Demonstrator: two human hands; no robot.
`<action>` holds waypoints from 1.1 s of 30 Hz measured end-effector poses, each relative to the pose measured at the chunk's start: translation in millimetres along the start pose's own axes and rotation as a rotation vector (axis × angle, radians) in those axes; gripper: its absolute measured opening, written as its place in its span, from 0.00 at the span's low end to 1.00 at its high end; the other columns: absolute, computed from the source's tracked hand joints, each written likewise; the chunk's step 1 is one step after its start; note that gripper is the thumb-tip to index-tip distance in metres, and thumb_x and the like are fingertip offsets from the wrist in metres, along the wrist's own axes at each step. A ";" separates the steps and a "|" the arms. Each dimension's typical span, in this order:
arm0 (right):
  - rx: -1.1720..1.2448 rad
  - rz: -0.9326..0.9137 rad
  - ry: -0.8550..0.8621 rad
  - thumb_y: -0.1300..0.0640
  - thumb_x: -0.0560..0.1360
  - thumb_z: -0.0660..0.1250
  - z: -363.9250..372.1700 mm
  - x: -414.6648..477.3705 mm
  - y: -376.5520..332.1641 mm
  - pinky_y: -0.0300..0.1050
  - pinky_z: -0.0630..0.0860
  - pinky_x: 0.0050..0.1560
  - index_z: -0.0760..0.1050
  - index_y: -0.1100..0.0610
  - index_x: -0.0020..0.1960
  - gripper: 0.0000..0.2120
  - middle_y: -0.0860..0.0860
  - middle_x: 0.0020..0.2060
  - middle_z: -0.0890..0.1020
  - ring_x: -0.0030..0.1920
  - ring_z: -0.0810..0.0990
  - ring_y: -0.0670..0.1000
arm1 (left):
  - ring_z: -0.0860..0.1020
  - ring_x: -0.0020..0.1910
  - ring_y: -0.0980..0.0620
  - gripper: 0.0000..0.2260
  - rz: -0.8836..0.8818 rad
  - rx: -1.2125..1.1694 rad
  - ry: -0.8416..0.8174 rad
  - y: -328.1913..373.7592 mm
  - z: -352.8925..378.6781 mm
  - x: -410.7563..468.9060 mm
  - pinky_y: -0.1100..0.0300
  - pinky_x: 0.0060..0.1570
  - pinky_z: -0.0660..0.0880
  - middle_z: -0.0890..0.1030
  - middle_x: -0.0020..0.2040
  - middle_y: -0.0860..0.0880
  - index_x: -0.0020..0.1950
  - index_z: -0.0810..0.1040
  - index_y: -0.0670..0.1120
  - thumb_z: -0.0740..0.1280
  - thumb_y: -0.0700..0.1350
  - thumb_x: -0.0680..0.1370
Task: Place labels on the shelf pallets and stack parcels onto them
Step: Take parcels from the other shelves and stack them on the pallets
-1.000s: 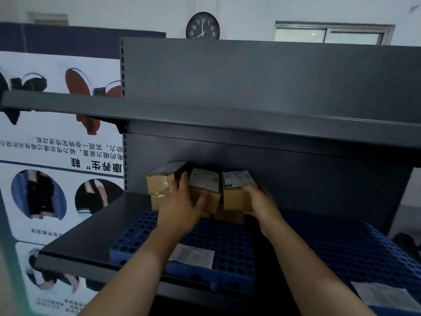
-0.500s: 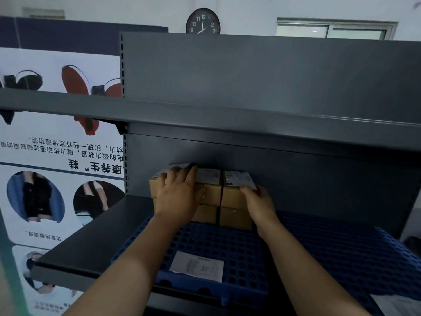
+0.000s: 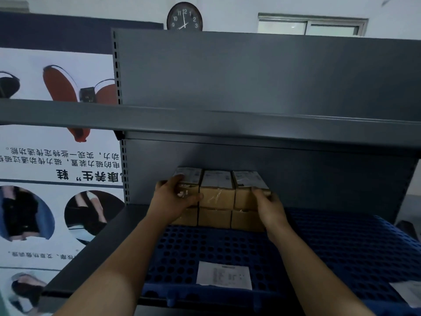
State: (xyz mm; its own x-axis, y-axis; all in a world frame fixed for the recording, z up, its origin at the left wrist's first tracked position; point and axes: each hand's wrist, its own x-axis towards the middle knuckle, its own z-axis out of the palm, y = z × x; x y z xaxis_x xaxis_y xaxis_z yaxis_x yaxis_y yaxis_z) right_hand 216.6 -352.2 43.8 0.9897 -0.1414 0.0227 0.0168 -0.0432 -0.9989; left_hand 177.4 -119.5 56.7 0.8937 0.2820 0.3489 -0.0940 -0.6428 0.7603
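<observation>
Small brown cardboard parcels (image 3: 217, 198) stand in two stacked rows of three at the back of a blue perforated pallet (image 3: 205, 252) on the grey shelf. White labels top the upper row. My left hand (image 3: 173, 200) grips the upper left parcel (image 3: 189, 179), fingers over its top and thumb across its front. My right hand (image 3: 268, 207) presses on the upper right parcel (image 3: 247, 189) at its front right corner. A white paper label (image 3: 224, 274) lies flat at the pallet's front edge.
A second blue pallet (image 3: 346, 242) lies to the right with another white label (image 3: 407, 290) at its front. The grey upper shelf (image 3: 227, 124) overhangs close above the parcels. A printed poster (image 3: 57, 167) hangs on the left, and a wall clock (image 3: 184, 17) behind.
The top row of parcels went from tilted and loose to squared up on the lower row against the shelf back. Both hands slid outward to the row's ends.
</observation>
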 end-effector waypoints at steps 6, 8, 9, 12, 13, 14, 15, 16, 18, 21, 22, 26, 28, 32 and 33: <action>0.016 -0.023 0.050 0.37 0.74 0.65 3.3 -7.3 3.9 0.49 0.65 0.69 0.54 0.50 0.78 0.39 0.51 0.72 0.67 0.69 0.68 0.54 | 0.72 0.61 0.47 0.36 0.021 -0.033 -0.018 0.7 2.1 3.2 0.65 0.55 0.65 0.63 0.70 0.43 0.74 0.65 0.52 0.75 0.55 0.69; -0.004 -0.031 0.062 0.35 0.70 0.68 3.1 -8.2 1.2 0.52 0.67 0.70 0.55 0.49 0.78 0.43 0.50 0.71 0.68 0.67 0.69 0.54 | 0.71 0.62 0.46 0.38 0.013 -0.058 -0.017 -0.1 3.4 0.6 0.63 0.56 0.67 0.61 0.71 0.43 0.76 0.61 0.51 0.75 0.55 0.70; -0.027 -0.038 0.060 0.34 0.68 0.69 2.4 -8.0 0.0 0.54 0.69 0.68 0.54 0.47 0.78 0.45 0.51 0.71 0.68 0.67 0.70 0.55 | 0.70 0.65 0.45 0.40 0.006 -0.074 -0.015 -0.9 4.4 -0.6 0.60 0.59 0.68 0.60 0.72 0.43 0.76 0.59 0.51 0.75 0.55 0.69; -0.078 -0.059 0.046 0.37 0.69 0.69 0.7 -10.0 -6.2 0.54 0.73 0.64 0.55 0.46 0.77 0.42 0.52 0.68 0.71 0.63 0.73 0.55 | 0.68 0.68 0.43 0.42 0.000 -0.094 0.005 -3.6 7.9 -3.1 0.54 0.62 0.70 0.58 0.74 0.43 0.77 0.56 0.52 0.75 0.55 0.69; -0.085 -0.063 0.042 0.40 0.72 0.69 0.4 -9.4 -7.4 0.53 0.74 0.63 0.56 0.46 0.77 0.39 0.52 0.68 0.72 0.62 0.74 0.55 | 0.68 0.67 0.43 0.42 0.002 -0.096 0.015 -4.0 9.2 -4.0 0.54 0.61 0.70 0.58 0.73 0.43 0.77 0.58 0.52 0.75 0.55 0.69; -0.095 -0.069 0.041 0.42 0.73 0.69 0.6 -9.4 -9.0 0.52 0.74 0.62 0.57 0.47 0.77 0.37 0.52 0.67 0.72 0.62 0.73 0.55 | 0.69 0.67 0.43 0.41 0.003 -0.103 0.024 -4.3 10.6 -4.5 0.55 0.60 0.70 0.58 0.73 0.43 0.76 0.58 0.52 0.75 0.56 0.69; -0.107 -0.069 0.039 0.43 0.73 0.68 1.1 -8.8 -10.1 0.51 0.74 0.62 0.57 0.47 0.77 0.37 0.52 0.67 0.72 0.62 0.73 0.55 | 0.69 0.66 0.43 0.41 0.003 -0.109 0.032 -4.6 12.1 -5.0 0.56 0.59 0.70 0.58 0.73 0.43 0.76 0.59 0.52 0.75 0.55 0.69; -0.116 -0.070 0.035 0.43 0.74 0.68 2.4 -9.3 -11.7 0.51 0.74 0.61 0.57 0.48 0.77 0.36 0.52 0.67 0.72 0.62 0.74 0.55 | 0.69 0.66 0.43 0.41 0.001 -0.114 0.040 -5.5 13.7 -5.1 0.57 0.59 0.70 0.59 0.72 0.43 0.76 0.59 0.51 0.75 0.55 0.69; -0.132 -0.070 0.032 0.43 0.73 0.68 4.5 -10.0 -13.0 0.52 0.74 0.62 0.57 0.48 0.76 0.36 0.53 0.67 0.73 0.61 0.74 0.55 | 0.69 0.65 0.43 0.41 -0.001 -0.130 0.054 -7.7 16.7 -5.4 0.56 0.59 0.70 0.59 0.71 0.43 0.76 0.58 0.51 0.76 0.55 0.68; -0.136 -0.072 0.038 0.43 0.71 0.71 4.1 -11.1 -12.9 0.53 0.73 0.64 0.56 0.48 0.77 0.40 0.52 0.67 0.72 0.62 0.74 0.55 | 0.68 0.67 0.42 0.44 0.017 -0.155 0.058 -10.1 19.1 -5.2 0.54 0.61 0.69 0.59 0.71 0.43 0.77 0.55 0.51 0.76 0.55 0.68; -0.134 -0.076 0.040 0.44 0.70 0.72 3.5 -11.8 -12.6 0.52 0.73 0.65 0.54 0.49 0.77 0.42 0.52 0.68 0.71 0.63 0.73 0.55 | 0.67 0.68 0.42 0.47 0.022 -0.169 0.058 -10.4 19.0 -5.3 0.52 0.63 0.69 0.58 0.72 0.43 0.77 0.52 0.51 0.77 0.55 0.67; -0.149 -0.101 0.042 0.46 0.68 0.75 1.2 -13.1 -9.6 0.48 0.71 0.65 0.51 0.49 0.78 0.47 0.52 0.70 0.69 0.66 0.72 0.54 | 0.63 0.72 0.43 0.53 0.022 -0.205 0.069 -9.6 15.7 -5.2 0.48 0.65 0.67 0.57 0.74 0.43 0.78 0.44 0.52 0.78 0.55 0.66; -0.158 -0.115 0.048 0.47 0.67 0.76 1.4 -12.7 -9.1 0.49 0.71 0.66 0.51 0.49 0.78 0.48 0.52 0.70 0.69 0.66 0.71 0.54 | 0.63 0.71 0.43 0.53 0.020 -0.202 0.070 -10.1 14.2 -4.9 0.47 0.65 0.67 0.57 0.74 0.43 0.78 0.45 0.52 0.78 0.55 0.65; -0.193 -0.170 0.048 0.50 0.68 0.77 0.9 -14.1 -10.0 0.43 0.70 0.59 0.54 0.50 0.76 0.45 0.50 0.67 0.71 0.60 0.71 0.49 | 0.65 0.70 0.42 0.51 0.021 -0.183 0.067 -11.0 12.3 -5.2 0.49 0.64 0.69 0.59 0.73 0.43 0.78 0.48 0.52 0.78 0.55 0.66; -0.204 -0.183 0.048 0.50 0.68 0.77 0.6 -14.0 -9.6 0.42 0.70 0.57 0.54 0.50 0.76 0.45 0.50 0.65 0.71 0.58 0.71 0.48 | 0.66 0.69 0.42 0.51 0.023 -0.181 0.066 -10.8 11.9 -5.3 0.49 0.64 0.69 0.59 0.73 0.42 0.78 0.49 0.51 0.78 0.54 0.66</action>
State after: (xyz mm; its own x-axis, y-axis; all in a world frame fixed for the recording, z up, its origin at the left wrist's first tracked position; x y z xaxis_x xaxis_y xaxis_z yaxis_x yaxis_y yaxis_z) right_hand 202.7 -349.2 53.1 0.9649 -0.1596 0.2085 0.1604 -0.2704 -0.9493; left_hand 178.9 -122.5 40.1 0.8601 0.3192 0.3979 -0.1965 -0.5124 0.8360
